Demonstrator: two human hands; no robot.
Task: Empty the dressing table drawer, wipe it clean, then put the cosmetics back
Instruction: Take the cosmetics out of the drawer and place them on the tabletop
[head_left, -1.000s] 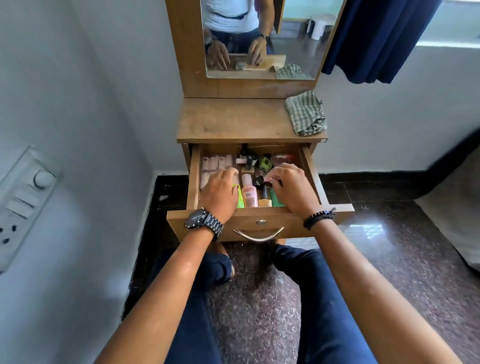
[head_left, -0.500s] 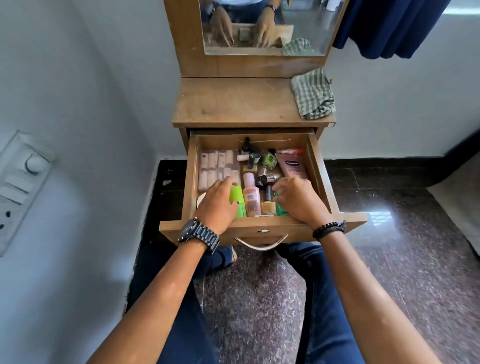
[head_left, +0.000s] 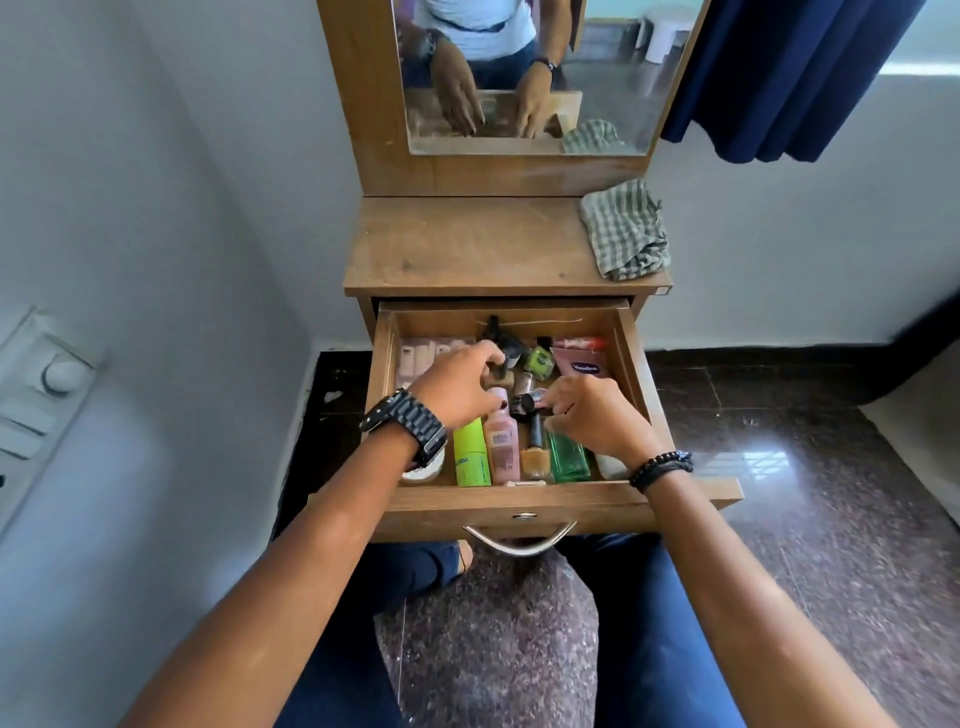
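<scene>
I've got the drawer (head_left: 506, 501) pulled open, cosmetics packed inside. Over its left half, my left hand (head_left: 460, 387) curls its grip around a small bottle (head_left: 500, 370). Over the right half, my right hand (head_left: 592, 415) pinches a dark vial (head_left: 524, 402). Beyond the drawer, the checked cloth (head_left: 623, 231) lies on the desk (head_left: 467, 244).

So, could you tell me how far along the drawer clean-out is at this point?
Done: only the drawer is pulled open. In hand: the left hand and right hand reach among the cosmetics, fingers closing on small bottles mid-drawer. Left: nearly everything. The lime tube, pink bottle and Vaseline tube lie inside, the tabletop holds no cosmetics, and the checked cloth sits unused for wiping.
</scene>
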